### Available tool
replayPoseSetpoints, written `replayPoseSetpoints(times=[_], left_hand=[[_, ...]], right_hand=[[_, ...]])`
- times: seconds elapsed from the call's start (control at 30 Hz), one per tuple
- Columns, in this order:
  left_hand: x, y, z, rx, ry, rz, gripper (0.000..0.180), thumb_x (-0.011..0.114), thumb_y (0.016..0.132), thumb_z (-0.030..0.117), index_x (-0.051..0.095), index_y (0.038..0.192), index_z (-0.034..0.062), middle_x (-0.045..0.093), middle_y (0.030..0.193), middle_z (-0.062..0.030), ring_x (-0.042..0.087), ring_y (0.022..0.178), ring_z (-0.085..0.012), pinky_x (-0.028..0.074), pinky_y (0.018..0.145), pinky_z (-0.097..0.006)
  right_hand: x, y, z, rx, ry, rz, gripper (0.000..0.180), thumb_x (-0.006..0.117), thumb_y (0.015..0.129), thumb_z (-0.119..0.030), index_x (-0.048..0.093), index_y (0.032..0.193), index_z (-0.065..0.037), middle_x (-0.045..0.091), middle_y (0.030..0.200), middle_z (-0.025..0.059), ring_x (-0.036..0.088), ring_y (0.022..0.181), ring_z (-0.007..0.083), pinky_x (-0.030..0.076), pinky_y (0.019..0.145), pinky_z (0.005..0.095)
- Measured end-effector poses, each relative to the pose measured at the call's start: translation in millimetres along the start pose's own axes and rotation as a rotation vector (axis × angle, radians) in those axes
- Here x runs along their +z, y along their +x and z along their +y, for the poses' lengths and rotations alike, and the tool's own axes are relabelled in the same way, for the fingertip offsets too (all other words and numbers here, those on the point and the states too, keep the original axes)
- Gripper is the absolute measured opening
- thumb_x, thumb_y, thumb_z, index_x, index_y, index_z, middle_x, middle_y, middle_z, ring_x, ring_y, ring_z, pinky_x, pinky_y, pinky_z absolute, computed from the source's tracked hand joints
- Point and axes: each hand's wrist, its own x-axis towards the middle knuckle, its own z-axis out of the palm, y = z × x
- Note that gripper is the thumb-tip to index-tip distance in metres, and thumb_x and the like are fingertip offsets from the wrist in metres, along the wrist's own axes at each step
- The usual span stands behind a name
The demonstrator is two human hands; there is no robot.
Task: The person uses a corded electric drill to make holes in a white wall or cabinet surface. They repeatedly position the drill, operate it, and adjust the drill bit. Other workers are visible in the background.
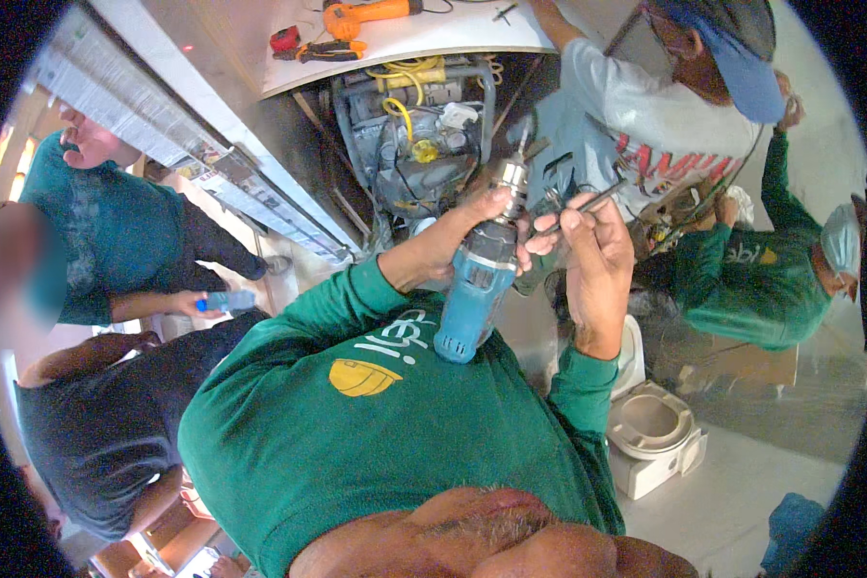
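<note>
My left hand [453,236] wraps round the front of a blue power drill [474,289], just below its silver chuck [512,183]. A thin bit stands in the chuck and points away from me. The drill's rear end lies close to my chest. On the right, my right hand [597,265] is raised beside the chuck. Its thumb and fingers pinch a thin dark rod [602,197], whose exact kind I cannot make out. Small metal parts show between the rod and the chuck, too blurred to name.
Ahead, a white table [462,34] carries an orange power tool [361,14], orange-handled pliers [332,50] and a red tape measure [285,39]. Beneath it stands a framed machine [419,135]. A toilet bowl [650,419] is at right. Several people stand on both sides.
</note>
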Motion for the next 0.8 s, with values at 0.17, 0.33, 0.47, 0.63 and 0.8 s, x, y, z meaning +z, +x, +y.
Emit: replayPoseSetpoints(times=[0.17,0.33,0.47,0.63,0.8], left_hand=[[17.6,-2.7,7.8,0.005,0.118,0.007,0.062,0.057,0.098,0.063,0.053,0.126,0.0078,0.066,0.103,-0.0113,0.070,0.092,-0.0233,0.061,0.083,-0.039],[22.2,3.1,-1.0,-0.020,0.211,-0.058,0.064,0.056,0.098,0.065,0.056,0.123,0.0067,0.069,0.104,-0.0110,0.071,0.093,-0.0223,0.060,0.082,-0.037],[31.2,8.6,-3.5,-0.071,0.332,-0.063,0.060,0.058,0.099,0.062,0.060,0.118,0.0050,0.074,0.095,-0.0118,0.072,0.090,-0.0203,0.059,0.078,-0.034],[56.5,19.3,-9.3,-0.114,0.521,-0.025,0.056,0.058,0.100,0.061,0.066,0.111,0.0071,0.072,0.093,-0.0044,0.066,0.084,-0.0112,0.054,0.073,-0.029],[62.1,28.8,-19.4,-0.169,0.613,-0.039,0.059,0.056,0.100,0.064,0.067,0.111,0.0077,0.071,0.094,-0.0015,0.064,0.083,-0.0099,0.052,0.073,-0.028]], right_hand=[[-5.2,3.5,-11.6,0.047,0.002,-0.114,0.017,0.061,0.104,-0.016,0.052,0.105,-0.001,0.070,0.089,0.0152,0.069,0.068,0.0211,0.056,0.061,0.0328],[-26.9,6.6,-15.5,0.076,-0.096,-0.143,0.018,0.062,0.104,-0.017,0.052,0.106,-0.002,0.071,0.087,0.0132,0.067,0.062,0.0166,0.054,0.058,0.0285],[-47.0,5.8,-24.1,0.126,-0.120,-0.124,0.017,0.063,0.103,-0.016,0.054,0.101,-0.002,0.071,0.085,0.0122,0.065,0.059,0.0146,0.054,0.057,0.0267],[-72.7,-1.3,-39.4,0.243,-0.071,-0.108,0.020,0.065,0.101,-0.019,0.056,0.099,-0.001,0.070,0.082,0.0128,0.065,0.057,0.0148,0.054,0.056,0.0270],[-85.1,-15.0,-32.4,0.282,0.058,0.030,0.021,0.067,0.099,-0.021,0.058,0.101,-0.003,0.067,0.078,0.0112,0.063,0.051,0.0181,0.052,0.047,0.0282]])
